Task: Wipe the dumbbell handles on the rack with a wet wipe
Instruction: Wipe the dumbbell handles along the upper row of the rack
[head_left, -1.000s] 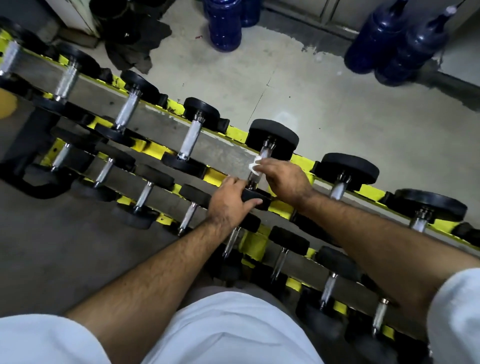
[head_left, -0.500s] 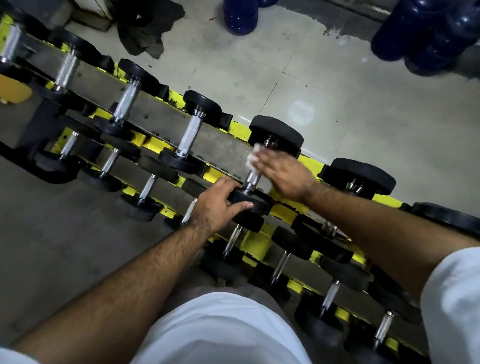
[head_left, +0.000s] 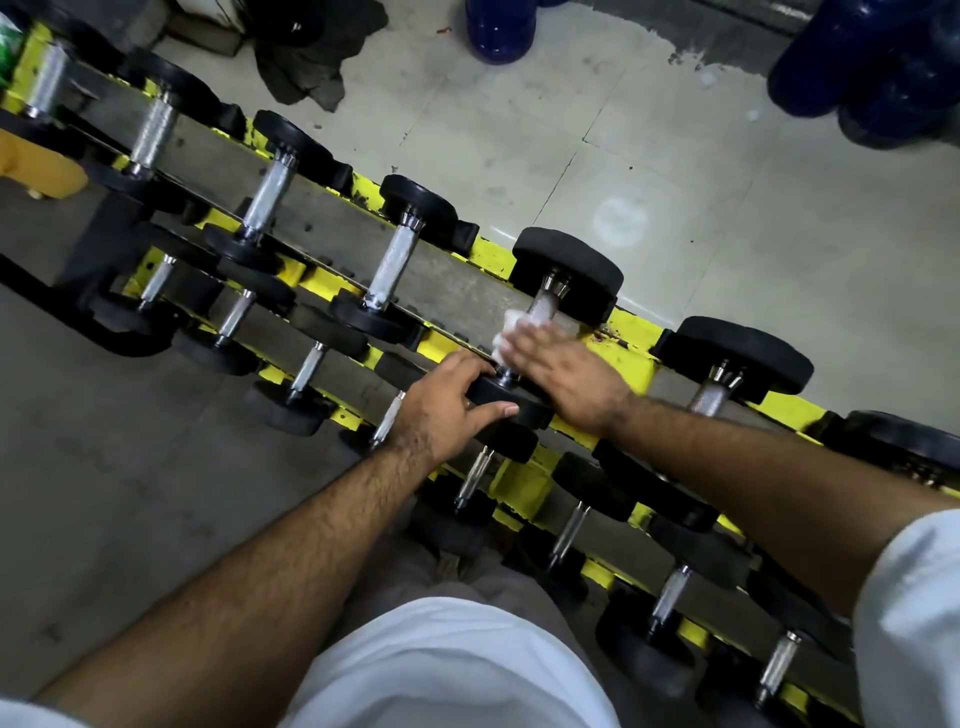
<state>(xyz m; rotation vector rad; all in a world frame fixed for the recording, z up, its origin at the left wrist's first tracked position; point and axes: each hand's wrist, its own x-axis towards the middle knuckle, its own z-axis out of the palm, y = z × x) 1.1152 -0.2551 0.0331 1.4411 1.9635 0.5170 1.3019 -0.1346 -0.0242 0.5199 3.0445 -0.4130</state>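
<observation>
A yellow and black rack (head_left: 623, 353) runs diagonally and carries two rows of black dumbbells with chrome handles. My right hand (head_left: 566, 379) holds a white wet wipe (head_left: 511, 327) against the chrome handle (head_left: 544, 306) of an upper-row dumbbell, just below its far head (head_left: 569, 270); the fingers are blurred. My left hand (head_left: 447, 410) grips that dumbbell's near head (head_left: 511, 405), thumb along its front edge. The lower part of the handle is hidden under my hands.
More upper-row dumbbells sit left (head_left: 395, 265) and right (head_left: 727, 374) of this one. Smaller dumbbells (head_left: 478, 473) fill the lower row under my forearms. Blue water jugs (head_left: 872, 67) and a dark cloth (head_left: 306, 57) lie on the tiled floor beyond the rack.
My right hand has rubbed the wipe along the handle, its fingers now lying flatter over it. My left hand keeps its hold on the near head. The view has tilted slightly.
</observation>
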